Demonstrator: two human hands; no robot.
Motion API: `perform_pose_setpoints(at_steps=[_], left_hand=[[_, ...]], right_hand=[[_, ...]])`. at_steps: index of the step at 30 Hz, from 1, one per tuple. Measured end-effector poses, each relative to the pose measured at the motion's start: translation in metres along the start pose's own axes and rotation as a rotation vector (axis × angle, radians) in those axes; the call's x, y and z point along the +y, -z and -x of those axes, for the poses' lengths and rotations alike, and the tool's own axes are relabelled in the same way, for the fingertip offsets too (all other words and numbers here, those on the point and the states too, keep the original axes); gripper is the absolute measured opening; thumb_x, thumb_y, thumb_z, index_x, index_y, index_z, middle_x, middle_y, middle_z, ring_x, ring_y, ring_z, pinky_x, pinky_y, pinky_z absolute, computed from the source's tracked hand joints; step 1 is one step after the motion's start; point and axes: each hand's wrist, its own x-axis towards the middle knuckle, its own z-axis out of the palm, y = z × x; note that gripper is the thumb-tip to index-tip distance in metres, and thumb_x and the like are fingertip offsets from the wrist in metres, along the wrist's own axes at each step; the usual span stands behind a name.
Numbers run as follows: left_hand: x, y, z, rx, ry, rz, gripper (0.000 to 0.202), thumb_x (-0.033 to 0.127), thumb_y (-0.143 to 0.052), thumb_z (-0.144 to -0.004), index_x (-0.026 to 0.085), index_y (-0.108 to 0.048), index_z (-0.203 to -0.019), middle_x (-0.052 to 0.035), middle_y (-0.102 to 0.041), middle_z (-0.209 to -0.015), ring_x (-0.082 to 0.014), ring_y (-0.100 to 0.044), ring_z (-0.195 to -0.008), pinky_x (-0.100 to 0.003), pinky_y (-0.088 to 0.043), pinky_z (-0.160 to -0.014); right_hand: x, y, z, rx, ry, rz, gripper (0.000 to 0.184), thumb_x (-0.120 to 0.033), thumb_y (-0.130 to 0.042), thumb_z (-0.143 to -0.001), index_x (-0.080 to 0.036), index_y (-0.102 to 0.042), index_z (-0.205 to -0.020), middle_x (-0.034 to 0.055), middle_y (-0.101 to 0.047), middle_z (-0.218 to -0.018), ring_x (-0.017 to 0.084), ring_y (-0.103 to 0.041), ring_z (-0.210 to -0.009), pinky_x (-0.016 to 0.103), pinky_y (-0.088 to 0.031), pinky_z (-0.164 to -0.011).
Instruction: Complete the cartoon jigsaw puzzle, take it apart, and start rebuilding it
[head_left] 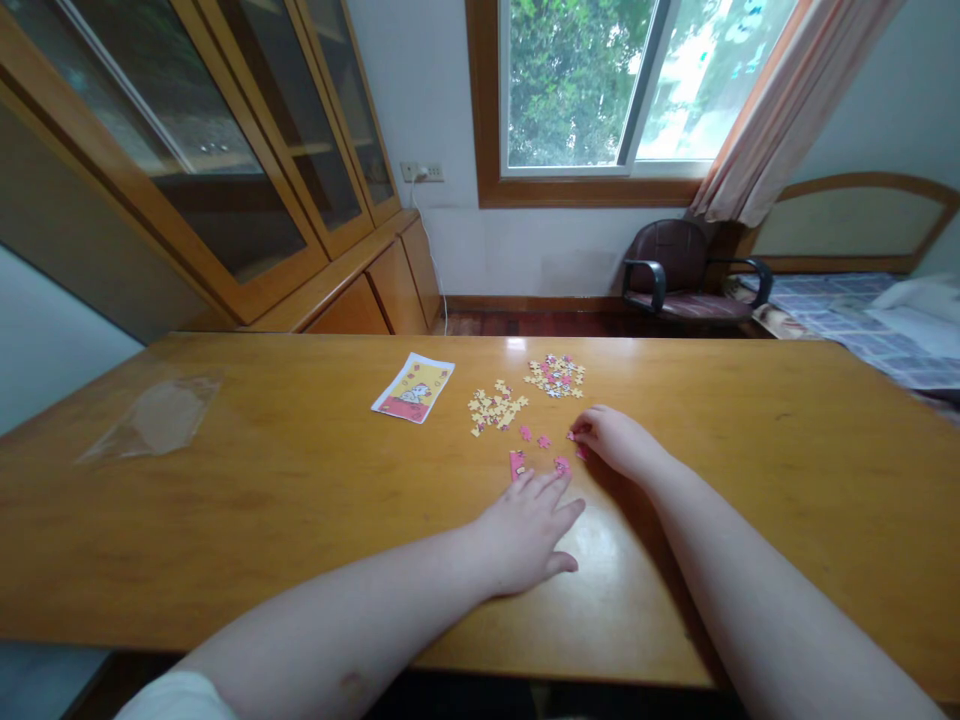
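My left hand [529,530] rests on the table with its fingers spread, the fingertips touching or close to pink jigsaw pieces [562,466]. Beside those fingertips lies a pink strip of puzzle [516,464]. My right hand [611,437] has its fingers pinched on a small pink jigsaw piece [571,435], partly hidden by the fingertips. Another pink piece [581,453] lies just below that hand. Two loose pink pieces [543,441] sit to its left. Behind them are a pile of mostly yellow pieces [496,407] and a mixed pile [556,376].
A picture card [414,388] with a white animal on yellow and pink lies left of the piles. A clear plastic bag [161,415] is at the table's left. Beyond the wooden table [315,480] stand a glass-door cabinet [315,130], an armchair [679,265] and a bed [877,310].
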Motion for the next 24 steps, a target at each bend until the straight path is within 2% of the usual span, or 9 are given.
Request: perform_pose_setpoints(at_steps=[3,8,15,24], left_hand=[[0.000,-0.001,0.000,0.005,0.002,-0.003,0.064,0.056,-0.051,-0.084,0.019,-0.042,-0.134,-0.0182,-0.033,-0.148,-0.0322,-0.033,-0.134,-0.050,-0.025,-0.108],[0.000,-0.002,-0.001,0.003,0.008,0.014,0.065,0.056,-0.052,-0.083,0.019,-0.041,-0.135,-0.0183,-0.032,-0.148,-0.0327,-0.032,-0.135,-0.050,-0.025,-0.108],[0.001,0.002,-0.001,-0.019,0.013,0.024,0.067,0.056,-0.053,-0.083,0.018,-0.041,-0.136,-0.0197,-0.031,-0.148,-0.0352,-0.033,-0.134,-0.051,-0.026,-0.108],[0.002,0.003,-0.002,-0.031,0.017,0.020,0.066,0.056,-0.052,-0.084,0.018,-0.040,-0.137,-0.0187,-0.033,-0.148,-0.0338,-0.032,-0.134,-0.051,-0.025,-0.108]], right_hand=[[-0.001,0.000,0.001,0.009,-0.030,-0.058,0.008,-0.023,-0.062,-0.079,-0.018,-0.068,-0.079,0.0052,-0.068,-0.084,0.015,-0.061,-0.073,0.023,-0.042,-0.066],[-0.009,0.004,0.006,-0.053,-0.072,-0.322,0.010,-0.026,-0.060,-0.079,-0.018,-0.067,-0.078,0.0000,-0.067,-0.061,0.014,-0.059,-0.059,0.023,-0.042,-0.058],[-0.015,-0.003,0.007,-0.135,0.001,-0.382,0.013,-0.029,-0.063,-0.075,-0.019,-0.071,-0.078,0.0017,-0.072,-0.077,0.014,-0.061,-0.067,0.025,-0.044,-0.065],[-0.017,-0.006,0.008,-0.145,0.010,-0.343,0.010,-0.026,-0.062,-0.076,-0.019,-0.070,-0.078,0.0015,-0.071,-0.079,0.015,-0.062,-0.071,0.025,-0.045,-0.069]])
